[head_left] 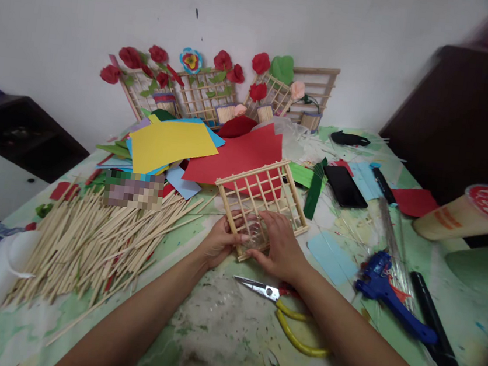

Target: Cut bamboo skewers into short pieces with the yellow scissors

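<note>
A small lattice [262, 183] made of thin wooden sticks is tilted over the table in front of me. My left hand [222, 240] grips its lower left corner, the thumb pointing inward along the bottom. At the lower edge, my right hand [280, 244] holds it too, with fingers laid over the sticks and thumb below. Something clear and shiny shows between the hands; I cannot make out what it is. Scissors [265, 289] with yellow handles lie just under my right wrist, partly covered by the forearm.
Loose wooden sticks [100, 243] are heaped at left. Yellow paper [171, 145] and red paper [238, 159] lie behind. At right are a phone [346, 187], a blue glue gun [390, 293] and a sealed cup [465, 214]. Finished lattices with paper flowers [130, 57] lean against the wall.
</note>
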The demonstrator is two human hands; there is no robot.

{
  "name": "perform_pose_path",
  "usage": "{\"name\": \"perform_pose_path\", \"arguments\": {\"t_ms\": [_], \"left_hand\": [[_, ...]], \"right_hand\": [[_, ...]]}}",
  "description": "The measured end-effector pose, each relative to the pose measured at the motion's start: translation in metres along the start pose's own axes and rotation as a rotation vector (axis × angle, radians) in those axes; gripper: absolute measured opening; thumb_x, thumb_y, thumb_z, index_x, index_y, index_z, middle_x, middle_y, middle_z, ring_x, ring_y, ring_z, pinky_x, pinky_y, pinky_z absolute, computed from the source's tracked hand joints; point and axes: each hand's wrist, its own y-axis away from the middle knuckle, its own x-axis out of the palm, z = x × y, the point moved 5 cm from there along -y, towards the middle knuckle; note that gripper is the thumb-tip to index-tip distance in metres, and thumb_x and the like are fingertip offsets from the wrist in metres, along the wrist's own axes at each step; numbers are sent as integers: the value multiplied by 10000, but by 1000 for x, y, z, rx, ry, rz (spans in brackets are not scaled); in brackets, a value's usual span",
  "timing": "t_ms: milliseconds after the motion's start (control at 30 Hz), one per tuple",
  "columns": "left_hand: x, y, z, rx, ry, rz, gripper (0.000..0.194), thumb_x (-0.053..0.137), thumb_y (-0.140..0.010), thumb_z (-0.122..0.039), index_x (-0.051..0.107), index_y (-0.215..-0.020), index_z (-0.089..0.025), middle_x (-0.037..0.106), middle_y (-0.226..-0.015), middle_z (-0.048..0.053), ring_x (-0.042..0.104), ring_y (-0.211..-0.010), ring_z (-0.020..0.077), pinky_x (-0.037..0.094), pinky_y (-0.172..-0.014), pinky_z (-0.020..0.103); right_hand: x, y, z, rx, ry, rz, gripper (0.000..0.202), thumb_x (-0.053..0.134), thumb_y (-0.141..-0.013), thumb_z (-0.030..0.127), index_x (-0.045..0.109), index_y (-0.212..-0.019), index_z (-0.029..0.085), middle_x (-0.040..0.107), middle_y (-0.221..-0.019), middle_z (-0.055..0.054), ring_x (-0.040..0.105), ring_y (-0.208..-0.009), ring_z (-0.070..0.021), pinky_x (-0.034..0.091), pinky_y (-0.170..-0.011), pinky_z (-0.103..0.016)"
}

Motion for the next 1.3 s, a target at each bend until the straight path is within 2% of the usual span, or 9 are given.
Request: {"name": "perform_pose_path", "arguments": {"t_ms": [200,700,867,1000,1133,1300], "left_hand": [[1,0,-1,5,-12,-4,591,748,-568,-47,526,-1102,-165,575,-1218,118,545,-1115,252,418,-955,380],[1,0,-1,7,-19,-17,609,743,-557,-15,519,-1103,-165,585,-1204,112,564,-1089,239,408,-969,385],[2,0,-1,-9,-23,-22,577,739,-570,-33,535,-1092,-171,598,-1191,107,568,-1087,247,411,-970,392],[-1,-1,-1,-51,-12,-61,546,736,-586,-57,551,-1086,-173,604,-1191,98,599,-1038,241,431,-953,386],[-3,-2,-1,-69,-1,-86,508,719,-619,-67,555,-1091,-161,594,-1208,102,601,-1035,232,464,-915,355],[-2,-2,-1,-69,4,-83,517,710,-617,-43,549,-1095,-155,595,-1209,102,601,-1036,223,484,-877,319]], "right_hand": [[1,-1,0,10,2,27,710,593,-738,454,310,-1311,145,445,-1257,-173,384,-1173,-306,305,-992,-501],[-1,-1,2,2,-16,19,722,619,-725,442,295,-1311,173,452,-1248,-154,395,-1168,-293,310,-997,-496],[-2,1,0,10,-10,-15,853,568,-745,539,159,-1398,172,387,-1337,-178,346,-1236,-320,283,-1007,-535],[-5,3,-9,94,3,-95,903,497,-758,617,81,-1425,172,321,-1395,-182,297,-1276,-332,253,-1017,-560],[-3,3,-15,154,20,-90,831,458,-788,609,141,-1418,170,345,-1379,-179,300,-1276,-329,251,-1016,-562],[0,3,-16,160,45,-59,837,494,-774,602,179,-1402,146,376,-1357,-182,329,-1252,-314,270,-1016,-534]]}}
